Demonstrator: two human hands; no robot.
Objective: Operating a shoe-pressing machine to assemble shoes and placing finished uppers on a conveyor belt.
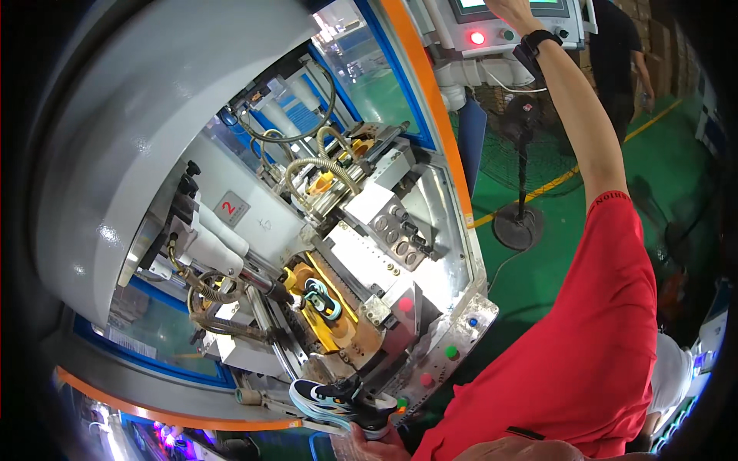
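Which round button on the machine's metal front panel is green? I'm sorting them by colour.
The green button sits mid-panel, between the blue button above and the pink button below.

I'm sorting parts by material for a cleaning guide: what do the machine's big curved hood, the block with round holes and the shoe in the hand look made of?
The hood looks like grey painted sheet metal, glossy with soft highlights. The block seems bare machined metal, matte silver with sharp edges. The shoe in the left hand appears textile or synthetic upper on a pale foam-like sole; I can't confirm it.
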